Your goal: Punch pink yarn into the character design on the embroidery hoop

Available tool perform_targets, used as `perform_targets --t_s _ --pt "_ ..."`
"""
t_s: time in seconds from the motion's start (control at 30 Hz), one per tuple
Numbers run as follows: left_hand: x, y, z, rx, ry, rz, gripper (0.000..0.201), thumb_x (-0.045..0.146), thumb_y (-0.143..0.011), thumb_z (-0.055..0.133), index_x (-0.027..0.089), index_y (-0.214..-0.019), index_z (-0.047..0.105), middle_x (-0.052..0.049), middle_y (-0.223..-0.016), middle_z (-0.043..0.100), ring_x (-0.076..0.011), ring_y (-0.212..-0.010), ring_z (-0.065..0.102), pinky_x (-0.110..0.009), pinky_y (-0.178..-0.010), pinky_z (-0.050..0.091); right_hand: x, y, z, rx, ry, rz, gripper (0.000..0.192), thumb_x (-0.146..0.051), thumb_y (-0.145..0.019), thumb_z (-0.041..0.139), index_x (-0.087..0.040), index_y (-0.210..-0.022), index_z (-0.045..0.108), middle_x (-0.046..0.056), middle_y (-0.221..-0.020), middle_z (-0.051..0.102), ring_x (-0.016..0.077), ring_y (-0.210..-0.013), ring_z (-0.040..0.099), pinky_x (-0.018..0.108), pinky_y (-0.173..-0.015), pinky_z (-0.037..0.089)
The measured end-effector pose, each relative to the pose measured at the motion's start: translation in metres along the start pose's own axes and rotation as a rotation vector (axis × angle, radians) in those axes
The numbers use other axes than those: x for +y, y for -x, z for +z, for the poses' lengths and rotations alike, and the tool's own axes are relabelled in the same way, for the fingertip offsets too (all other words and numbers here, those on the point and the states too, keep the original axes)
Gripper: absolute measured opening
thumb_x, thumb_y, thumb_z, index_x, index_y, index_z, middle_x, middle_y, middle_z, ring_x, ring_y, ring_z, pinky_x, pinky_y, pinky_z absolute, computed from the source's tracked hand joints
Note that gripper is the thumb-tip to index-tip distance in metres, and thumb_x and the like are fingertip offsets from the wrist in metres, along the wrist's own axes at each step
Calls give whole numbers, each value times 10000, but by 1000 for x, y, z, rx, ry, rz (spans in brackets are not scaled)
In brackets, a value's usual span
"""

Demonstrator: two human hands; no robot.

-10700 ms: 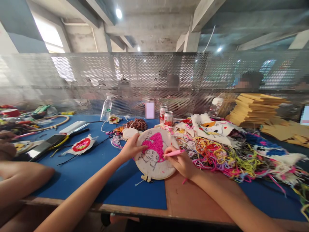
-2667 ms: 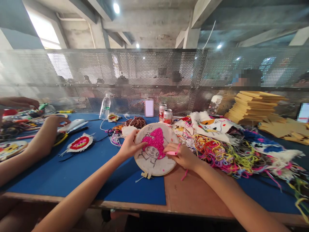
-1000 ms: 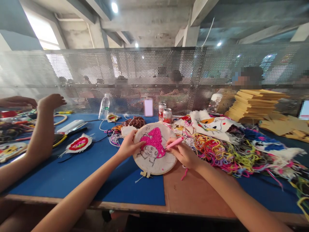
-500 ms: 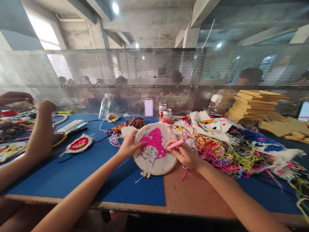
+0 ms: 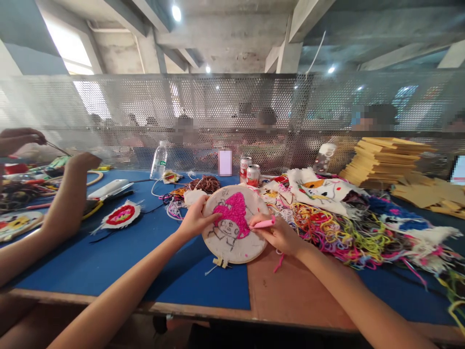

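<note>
A round embroidery hoop (image 5: 232, 242) with white cloth stands tilted on the blue table. Its cloth shows a drawn cartoon figure with a fluffy pink stitched patch (image 5: 232, 214). My left hand (image 5: 196, 219) grips the hoop's left rim, thumb on the cloth. My right hand (image 5: 276, 234) holds a pink punch needle (image 5: 262, 223) like a pen, with its tip at the right edge of the pink patch.
A heap of coloured yarn (image 5: 337, 228) lies right of the hoop, with printed cloths (image 5: 319, 188) and stacked yellow boards (image 5: 385, 160) behind. Two drink cans (image 5: 250, 173), a water bottle (image 5: 159, 161) and a mesh partition stand at the back. Another person's hands (image 5: 78, 162) work at the left.
My right hand has lowered the pink needle flatter against the cloth. The person at the left has raised one hand, pulling a thread.
</note>
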State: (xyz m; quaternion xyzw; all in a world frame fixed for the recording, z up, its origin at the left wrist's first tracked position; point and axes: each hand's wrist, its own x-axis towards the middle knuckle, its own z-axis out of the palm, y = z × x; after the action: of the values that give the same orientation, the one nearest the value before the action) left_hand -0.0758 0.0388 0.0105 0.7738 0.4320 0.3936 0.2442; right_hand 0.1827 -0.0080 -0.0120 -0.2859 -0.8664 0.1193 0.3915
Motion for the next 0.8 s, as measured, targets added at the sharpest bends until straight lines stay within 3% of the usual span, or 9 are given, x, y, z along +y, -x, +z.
perform_targets --t_s 0.33,0.63,0.8 --pt "7 3 -1 13 5 19 425 422 -681 667 176 -982 493 3 -803 591 -160 -727 565 -272 -640 463 -6 -2 1 -102 153 75 189 -217 -893 455 -242 -924 640 18 -936 675 154 -855 625 262 -726 478" --pt "-7 -3 2 -1 29 -35 394 389 -670 668 170 -947 494 -12 -819 600 -176 -758 576 -295 -652 482 -9 -3 15 27 104 219 56 -229 -829 560 -236 -849 611 -5 -844 668 162 -783 621 284 -713 477" --pt "-5 -2 1 0 34 -48 384 392 -683 656 168 -947 492 -2 -787 586 -157 -713 562 -276 -611 470 -10 -1 15 121 7 232 91 -251 -870 491 -225 -856 578 15 -882 646 155 -798 615 277 -720 479"
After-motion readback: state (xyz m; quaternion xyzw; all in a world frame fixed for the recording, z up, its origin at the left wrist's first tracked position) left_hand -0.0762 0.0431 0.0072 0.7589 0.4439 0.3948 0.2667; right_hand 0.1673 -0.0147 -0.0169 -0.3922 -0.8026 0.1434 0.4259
